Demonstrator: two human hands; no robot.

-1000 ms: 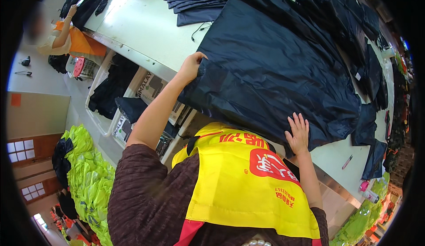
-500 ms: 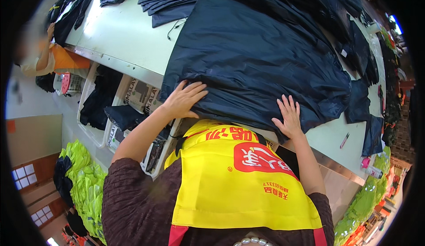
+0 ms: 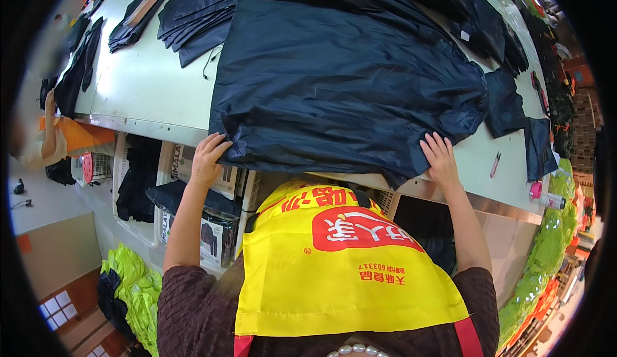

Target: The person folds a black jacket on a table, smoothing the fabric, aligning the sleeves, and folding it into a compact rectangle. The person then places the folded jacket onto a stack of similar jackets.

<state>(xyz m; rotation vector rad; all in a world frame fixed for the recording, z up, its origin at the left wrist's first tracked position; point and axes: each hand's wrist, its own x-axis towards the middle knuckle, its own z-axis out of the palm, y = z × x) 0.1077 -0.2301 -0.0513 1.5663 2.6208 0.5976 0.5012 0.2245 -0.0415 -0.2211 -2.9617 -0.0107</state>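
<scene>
A large dark navy sheet of thin, shiny fabric (image 3: 347, 80) lies spread and creased over the table in front of me, its near edge reaching the table's edge. My left hand (image 3: 209, 159) is at its near left corner, fingers bent over the cloth and the thumb out of sight. At the near right part of the same edge, my right hand (image 3: 440, 156) has its fingers on top of the cloth and its thumb hidden; it appears to grip the edge. The fabric between the hands is bunched in small folds.
On the pale table (image 3: 173, 93) lie a stack of folded dark pieces (image 3: 199, 16), more dark garments (image 3: 488, 26), a pen-like tool (image 3: 495, 165) and a bottle (image 3: 551, 200). White crates (image 3: 160, 170) with packages stand below. Another person's arm (image 3: 50, 125) shows at far left.
My hands have moved apart, from lying flat on the fabric to its near corners. Through a shift of view, the table and fabric appear further left.
</scene>
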